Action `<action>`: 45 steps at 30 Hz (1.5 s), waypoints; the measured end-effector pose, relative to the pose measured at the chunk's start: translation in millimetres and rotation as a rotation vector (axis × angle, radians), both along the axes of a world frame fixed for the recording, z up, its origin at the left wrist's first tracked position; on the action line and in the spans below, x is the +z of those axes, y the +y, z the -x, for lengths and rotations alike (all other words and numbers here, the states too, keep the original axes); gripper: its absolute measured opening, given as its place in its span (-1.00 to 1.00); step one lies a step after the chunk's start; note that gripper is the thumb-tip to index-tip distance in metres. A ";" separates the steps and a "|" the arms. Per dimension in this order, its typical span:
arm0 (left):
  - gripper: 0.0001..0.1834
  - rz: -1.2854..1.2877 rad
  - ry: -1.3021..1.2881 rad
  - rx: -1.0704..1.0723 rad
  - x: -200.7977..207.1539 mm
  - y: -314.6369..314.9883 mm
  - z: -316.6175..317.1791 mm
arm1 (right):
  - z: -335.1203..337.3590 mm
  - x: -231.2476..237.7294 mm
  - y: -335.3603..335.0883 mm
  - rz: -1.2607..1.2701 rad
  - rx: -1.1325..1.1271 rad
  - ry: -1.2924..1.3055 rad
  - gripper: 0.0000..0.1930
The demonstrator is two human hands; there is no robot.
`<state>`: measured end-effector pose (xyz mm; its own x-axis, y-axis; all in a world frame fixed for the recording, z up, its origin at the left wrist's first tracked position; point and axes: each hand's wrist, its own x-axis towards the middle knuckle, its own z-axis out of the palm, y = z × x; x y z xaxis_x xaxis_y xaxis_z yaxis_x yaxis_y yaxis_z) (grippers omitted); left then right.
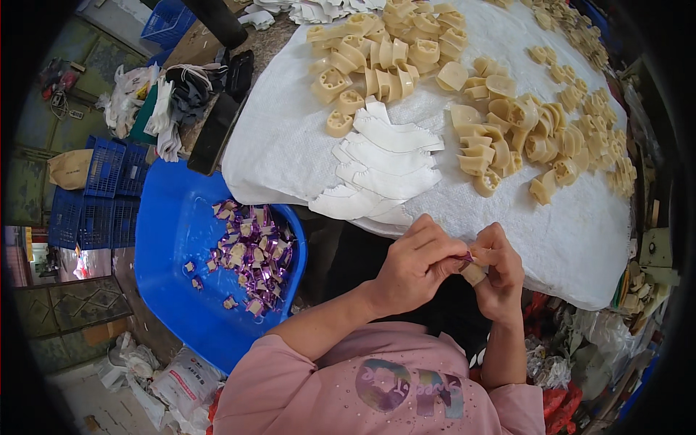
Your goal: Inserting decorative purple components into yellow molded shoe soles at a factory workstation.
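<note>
My left hand [415,267] and my right hand [499,267] come together at the table's front edge. Between their pinched fingertips is a small shiny purple piece [465,257]; a beige part shows just below it, partly covered by fingers, so its kind is unclear. Just beyond my left hand, a fanned stack of thin white cut-out sheets [391,163] overlaps on the white cloth [290,138]. Farther off lie heaps of beige, hollow, curved moulded pieces [507,134]. Another heap of such beige pieces [391,54] sits at the far middle.
Left of my body stands a blue plastic tub [170,290] with many purple-and-beige pieces [254,254] inside. Blue crates [101,217] are stacked farther left. Gloves and cloths [170,105] lie near a dark post [217,22]. Plastic bags [181,384] rest on the floor.
</note>
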<state>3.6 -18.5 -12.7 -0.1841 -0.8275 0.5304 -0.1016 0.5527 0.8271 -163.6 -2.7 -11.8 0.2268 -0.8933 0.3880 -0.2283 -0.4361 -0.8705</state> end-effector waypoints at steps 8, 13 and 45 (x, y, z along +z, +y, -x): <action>-0.85 0.196 -0.127 -0.036 -5.0 -2.5 4.4 | 1.1 9.8 -2.0 0.085 0.112 0.139 -0.71; -0.79 0.145 -0.028 -0.062 11.3 -2.4 -1.3 | 2.9 0.6 -4.8 0.326 -0.039 0.064 -0.60; -0.86 0.393 -0.457 -0.023 10.0 7.0 13.7 | -9.0 17.9 42.3 -0.644 -0.155 -0.594 -0.71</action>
<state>-10.1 -11.5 -2.8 -0.4810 -0.5783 0.6589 -0.3830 0.8147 0.4354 -154.6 39.7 6.2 0.0067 -0.9827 -0.1848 0.3233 0.1771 -0.9296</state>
